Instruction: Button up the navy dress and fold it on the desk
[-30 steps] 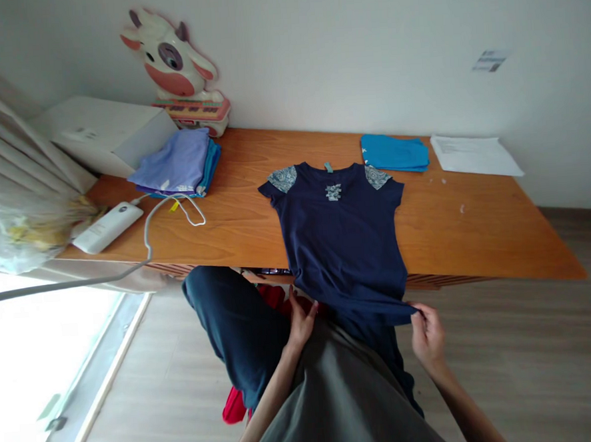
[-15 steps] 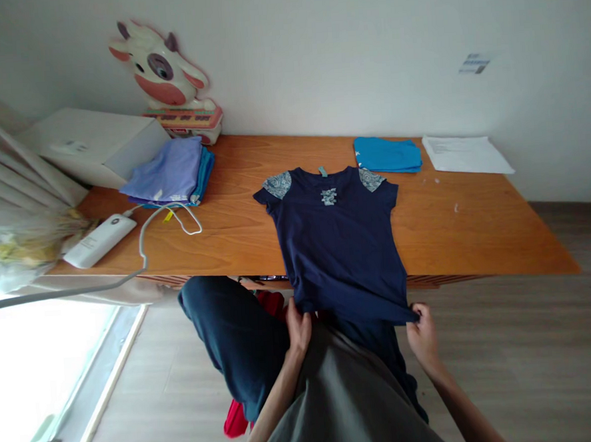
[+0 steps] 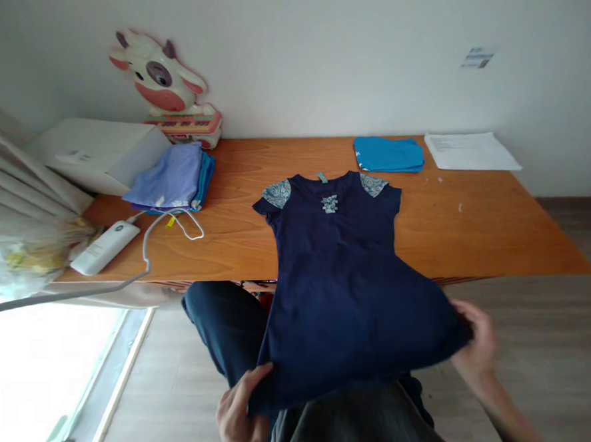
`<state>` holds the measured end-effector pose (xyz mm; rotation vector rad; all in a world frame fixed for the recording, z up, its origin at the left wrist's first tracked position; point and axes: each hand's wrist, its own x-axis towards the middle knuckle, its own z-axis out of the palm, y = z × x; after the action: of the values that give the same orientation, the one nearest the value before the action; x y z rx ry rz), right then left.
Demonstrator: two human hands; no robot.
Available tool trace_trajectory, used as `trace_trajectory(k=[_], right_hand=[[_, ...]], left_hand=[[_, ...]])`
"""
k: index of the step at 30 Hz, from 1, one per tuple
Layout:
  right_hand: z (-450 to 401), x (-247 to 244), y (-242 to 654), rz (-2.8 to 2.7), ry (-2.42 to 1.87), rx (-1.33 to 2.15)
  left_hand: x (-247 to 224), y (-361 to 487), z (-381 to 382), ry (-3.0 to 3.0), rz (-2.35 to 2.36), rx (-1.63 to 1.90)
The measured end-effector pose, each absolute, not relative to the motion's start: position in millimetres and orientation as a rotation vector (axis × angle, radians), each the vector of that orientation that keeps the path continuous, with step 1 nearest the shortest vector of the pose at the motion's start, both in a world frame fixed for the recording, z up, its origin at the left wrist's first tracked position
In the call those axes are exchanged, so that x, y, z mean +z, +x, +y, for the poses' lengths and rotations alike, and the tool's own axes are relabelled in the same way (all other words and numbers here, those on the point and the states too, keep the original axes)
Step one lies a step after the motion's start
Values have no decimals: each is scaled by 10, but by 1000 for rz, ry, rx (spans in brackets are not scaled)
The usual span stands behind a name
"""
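A dark navy T-shirt (image 3: 339, 278) with patterned grey-blue shoulders and a small patterned trim at the neck lies face up, its top half on the wooden table. Its lower half hangs past the front edge, held up and spread wide. My left hand (image 3: 242, 411) grips the hem at its left corner, thumb on top. At the opposite corner, my right hand (image 3: 476, 340) is closed on the hem, slightly blurred. The fingertips under the cloth are hidden on both sides.
On the wooden table (image 3: 481, 236) are a folded blue cloth (image 3: 389, 154), papers (image 3: 471, 151), a stack of folded clothes (image 3: 167, 179), a white power bank (image 3: 105, 247) with a cable (image 3: 146, 257), a white box (image 3: 105, 149) and a cow toy keyboard (image 3: 167, 89). A plastic bag (image 3: 20, 258) sits left.
Both hands have moved apart and lifted the hem toward me, the left hand to the left and the right hand to the right. The shirt's lower part is now stretched much wider.
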<state>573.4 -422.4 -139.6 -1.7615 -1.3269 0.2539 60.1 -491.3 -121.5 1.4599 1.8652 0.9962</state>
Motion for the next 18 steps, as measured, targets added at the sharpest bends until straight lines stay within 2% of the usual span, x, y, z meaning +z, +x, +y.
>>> trace_trajectory(k=[3,4,9,14,18], right_hand=[[-4275,-1322,5739,-1658,-1805,732],[-4283,-1279,5738,-1631,-1814,758],[-4346,-955,5727,-1303,-1833,432],[-4457,-740,5741,-1699,-1942,790],[-4487,-583,5807,-1569,-1849,736]], left_hand=[[-1024,692,-4781,1449,1792,935],[-997,731,-4743,1392,1837,975],[-930,741,-4761,1120,1988,1213],[-842,573,-4680,1324,1701,928],[-765,405,-4603,1208,1802,988]])
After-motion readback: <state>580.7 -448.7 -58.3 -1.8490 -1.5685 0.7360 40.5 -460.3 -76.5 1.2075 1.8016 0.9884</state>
